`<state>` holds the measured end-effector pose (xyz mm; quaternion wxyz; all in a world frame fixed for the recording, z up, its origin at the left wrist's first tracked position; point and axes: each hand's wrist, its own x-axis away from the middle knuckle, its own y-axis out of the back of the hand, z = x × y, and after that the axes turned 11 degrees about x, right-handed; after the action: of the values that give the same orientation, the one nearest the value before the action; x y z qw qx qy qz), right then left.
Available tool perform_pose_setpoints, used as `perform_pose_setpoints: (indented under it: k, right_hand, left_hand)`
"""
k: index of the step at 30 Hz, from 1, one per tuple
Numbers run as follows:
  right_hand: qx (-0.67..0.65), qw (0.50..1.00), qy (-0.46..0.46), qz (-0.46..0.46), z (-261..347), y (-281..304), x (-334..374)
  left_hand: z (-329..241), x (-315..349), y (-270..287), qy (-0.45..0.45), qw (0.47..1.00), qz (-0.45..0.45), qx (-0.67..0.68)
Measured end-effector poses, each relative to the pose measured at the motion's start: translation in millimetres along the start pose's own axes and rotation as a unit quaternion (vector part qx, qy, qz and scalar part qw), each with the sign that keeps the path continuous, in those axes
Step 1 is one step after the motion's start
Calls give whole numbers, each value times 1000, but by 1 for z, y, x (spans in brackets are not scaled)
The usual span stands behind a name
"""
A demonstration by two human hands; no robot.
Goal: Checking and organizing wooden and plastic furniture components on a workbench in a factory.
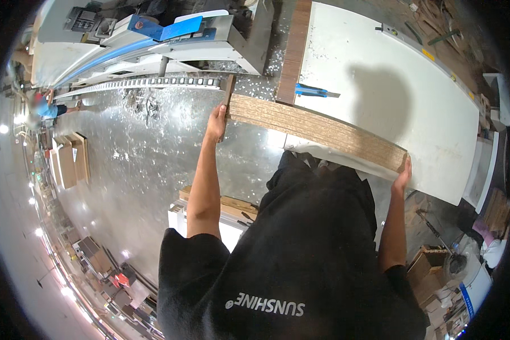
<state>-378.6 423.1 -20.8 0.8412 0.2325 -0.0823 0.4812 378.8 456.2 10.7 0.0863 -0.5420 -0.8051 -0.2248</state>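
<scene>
Between my two hands, a stack of long particleboard strips lies across the near side of a white-topped table, its raw chip edges showing. My left hand is closed at the stack's left end, against a narrow dark brown board that stands crosswise there. My right hand grips the right end, its fingers partly hidden. A blue utility knife with its blade out rests on the table just beyond the strips. A dark brown wood-grain panel runs along the table's left edge.
At the upper left stands a long machine with a blue cover and a roller track. Pale scraps litter the grey floor. Boards are stacked farther left, where another person stands. A low stack with a white top is beside me.
</scene>
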Motion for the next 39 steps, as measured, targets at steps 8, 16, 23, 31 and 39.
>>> perform_pose_setpoints:
  k: [8,16,23,31,39]
  right_hand:
    - [1,1000,12,14,-4,15,-8]
    - [-31,999,39,10,-12,16,-12]
    - [21,998,53,-5,-25,33,-31]
    - [303,914,236,-130,70,-65,3]
    - [369,753,438,323,164,-339,201]
  left_hand:
    - [-8,1,-10,-6,1000,-4,-15]
    - [-12,0,-15,-15,999,-6,-35]
    - [-7,3,-25,-63,997,-19,-34]
    - [13,2,-10,-36,998,-13,-53]
    - [-18,0,-19,-23,1000,-4,7]
